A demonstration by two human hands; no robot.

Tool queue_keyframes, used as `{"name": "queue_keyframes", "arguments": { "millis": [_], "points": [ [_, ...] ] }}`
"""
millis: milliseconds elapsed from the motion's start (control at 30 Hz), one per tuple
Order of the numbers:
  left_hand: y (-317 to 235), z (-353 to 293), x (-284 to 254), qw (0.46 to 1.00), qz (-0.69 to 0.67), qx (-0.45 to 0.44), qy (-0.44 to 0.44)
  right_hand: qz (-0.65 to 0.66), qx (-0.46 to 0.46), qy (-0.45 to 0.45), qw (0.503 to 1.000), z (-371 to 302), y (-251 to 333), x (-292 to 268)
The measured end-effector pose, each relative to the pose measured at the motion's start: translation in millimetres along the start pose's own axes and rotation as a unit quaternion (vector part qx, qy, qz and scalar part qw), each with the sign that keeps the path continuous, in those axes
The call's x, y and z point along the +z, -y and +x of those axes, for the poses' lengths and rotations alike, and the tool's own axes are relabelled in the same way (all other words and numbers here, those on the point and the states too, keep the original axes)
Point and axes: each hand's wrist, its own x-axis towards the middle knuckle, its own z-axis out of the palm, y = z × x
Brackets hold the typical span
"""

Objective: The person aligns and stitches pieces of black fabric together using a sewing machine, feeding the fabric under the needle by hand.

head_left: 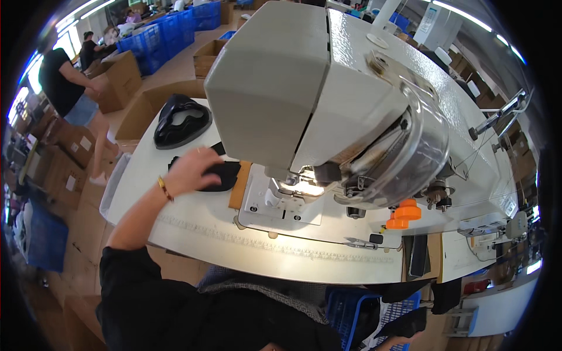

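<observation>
My left hand (pixel 193 171) is over the white sewing table, left of the needle area, with fingers apart and bent above black fabric pieces (pixel 225 174). A yellow band circles that wrist. The sewing machine (pixel 269 82) stands in front of me, its lamp lighting the presser foot (pixel 284 190). Low at the right, my right hand (pixel 401 340) is partly cut off by the lower edge. It is at a black fabric piece (pixel 407 323) beside the blue basket (pixel 345 307); the cloth covers most of its fingers.
A black hollow moulded object (pixel 182 121) rests at the table's far left. A printed ruler strip (pixel 263 244) runs along the front edge. Orange knobs (pixel 404 214) and small tweezers-like snips (pixel 358 243) are right of the needle. Cardboard boxes and a walking person (pixel 70 88) are at the left.
</observation>
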Motion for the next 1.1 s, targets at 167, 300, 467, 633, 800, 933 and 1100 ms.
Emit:
{"name": "queue_keyframes", "arguments": {
  "millis": [167,300,467,633,800,933,1100],
  "points": [
    [-8.5,-21.0,48.1,0.999,0.013,-0.023,-0.021,-0.053,-0.312,0.147,0.937,29.4,223.9,99.3],
    [-13.7,-12.0,32.2,0.994,-0.095,-0.045,-0.02,0.047,-0.437,0.275,0.855,-36.1,360.8,181.3],
    [-73.9,17.6,-35.2,0.977,-0.199,-0.01,-0.074,0.218,-0.629,0.274,0.694,-109.0,463.4,242.1],
    [-123.9,13.2,-70.7,0.984,-0.14,0.078,-0.077,0.276,-0.641,0.218,0.683,-134.9,475.4,269.5],
    [-151.2,20.5,-54.6,0.979,-0.06,0.142,-0.136,0.292,-0.648,0.23,0.664,-138.9,466.9,274.6],
    [-154.4,25.7,-39.3,0.982,-0.021,0.127,-0.14,0.309,-0.645,0.272,0.644,-133.5,453.5,276.5],
    [-153.5,27.5,-25.6,0.978,-0.03,0.114,-0.171,0.33,-0.616,0.308,0.646,-133.7,445.5,278.1]
  ]
}}
